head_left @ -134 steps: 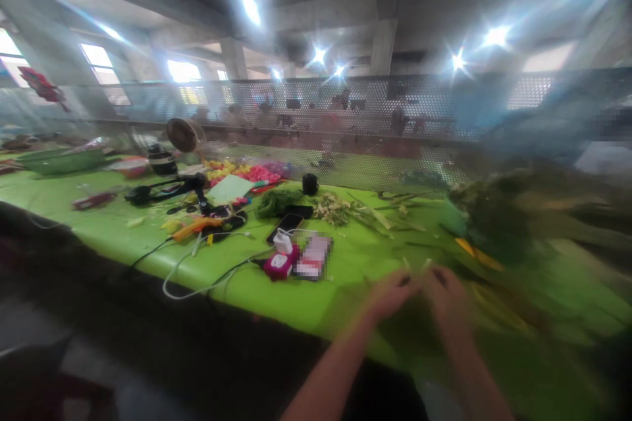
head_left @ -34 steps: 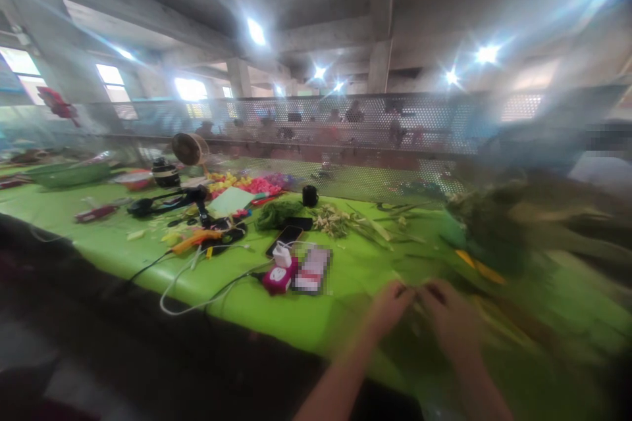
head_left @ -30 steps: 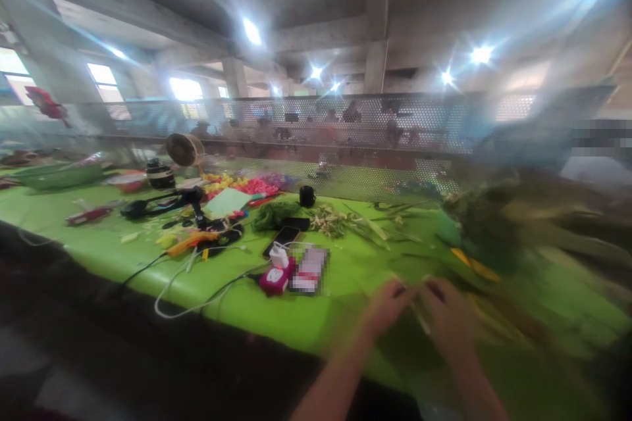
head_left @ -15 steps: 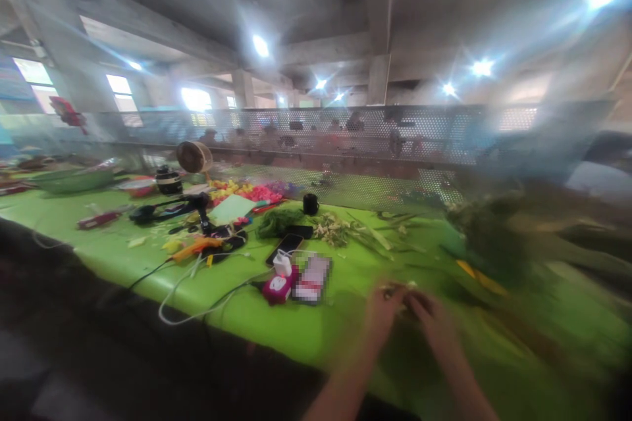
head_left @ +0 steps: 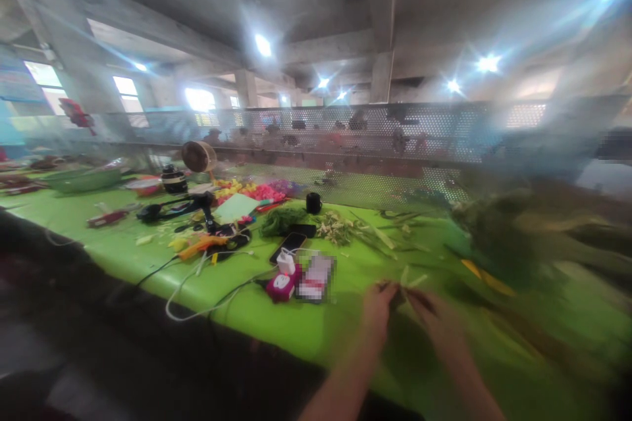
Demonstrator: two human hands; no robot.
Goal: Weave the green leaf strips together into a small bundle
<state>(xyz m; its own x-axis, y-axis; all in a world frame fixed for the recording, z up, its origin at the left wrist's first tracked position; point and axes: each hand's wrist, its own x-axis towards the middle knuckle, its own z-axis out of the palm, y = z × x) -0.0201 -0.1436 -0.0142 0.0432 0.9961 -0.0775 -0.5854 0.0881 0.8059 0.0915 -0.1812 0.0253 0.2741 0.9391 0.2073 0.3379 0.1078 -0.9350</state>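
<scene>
Over the green table (head_left: 340, 325), my left hand (head_left: 379, 304) is closed in a pinch on a small pale green leafy piece (head_left: 407, 279). Close beside it, my right hand (head_left: 434, 313) also pinches the piece from the other side. Thin pale tips stick up between the fingertips; the lower part is hidden by the fingers and blurred. Beyond the hands lie a heap of pale green pieces (head_left: 334, 227) and some long green leaf strips (head_left: 378, 237).
To the left are a phone with a blurred screen (head_left: 316, 278), a pink power socket (head_left: 280, 284) with a white charger, a dark phone (head_left: 288, 247) and an orange glue gun (head_left: 196, 248). A black cup (head_left: 313, 202) stands behind. Dark green foliage (head_left: 508, 230) fills the right.
Pale tips of the leafy piece now show above my fingertips, where only a small light spot showed before. Both hands stay close together. The view has shifted slightly.
</scene>
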